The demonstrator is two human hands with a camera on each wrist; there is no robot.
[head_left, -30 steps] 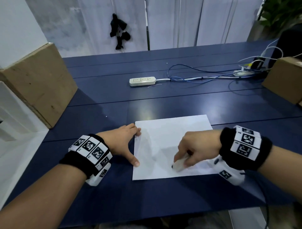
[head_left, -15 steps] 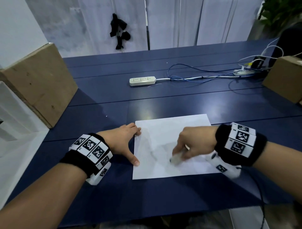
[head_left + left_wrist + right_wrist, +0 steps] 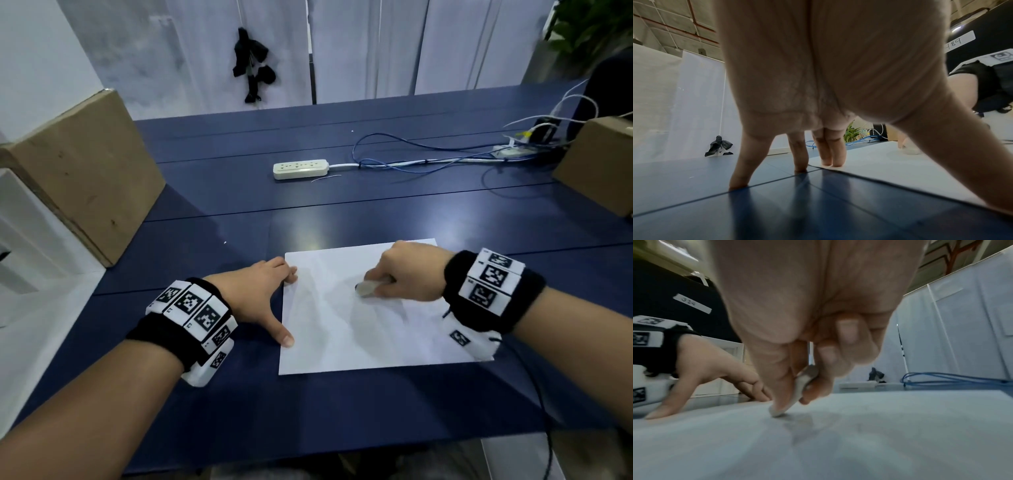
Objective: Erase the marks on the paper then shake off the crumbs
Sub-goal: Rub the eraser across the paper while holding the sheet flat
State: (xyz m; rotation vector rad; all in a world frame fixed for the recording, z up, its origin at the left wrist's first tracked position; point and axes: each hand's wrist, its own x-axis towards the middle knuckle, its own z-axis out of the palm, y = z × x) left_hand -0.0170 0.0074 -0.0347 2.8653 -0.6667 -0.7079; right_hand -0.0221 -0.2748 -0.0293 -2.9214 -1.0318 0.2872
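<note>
A white sheet of paper (image 3: 342,329) lies flat on the dark blue table (image 3: 239,219). My right hand (image 3: 404,274) pinches a white eraser (image 3: 366,287) between thumb and fingers, its tip pressed on the paper's upper middle. In the right wrist view the eraser (image 3: 795,395) touches the paper (image 3: 879,434) beside a faint grey smudge (image 3: 799,425). My left hand (image 3: 260,294) lies spread, fingertips and thumb pressing the paper's left edge. The left wrist view shows its fingers (image 3: 828,151) straight on the paper (image 3: 890,170) edge.
A white power strip (image 3: 300,168) with blue and white cables (image 3: 428,157) lies at the back of the table. Cardboard boxes stand at the left (image 3: 82,171) and at the right (image 3: 596,164). A thin black cord (image 3: 544,421) hangs off the near right edge.
My right hand has slid the eraser away from me, from the paper's lower middle to its upper middle. The left hand has stayed put on the left edge.
</note>
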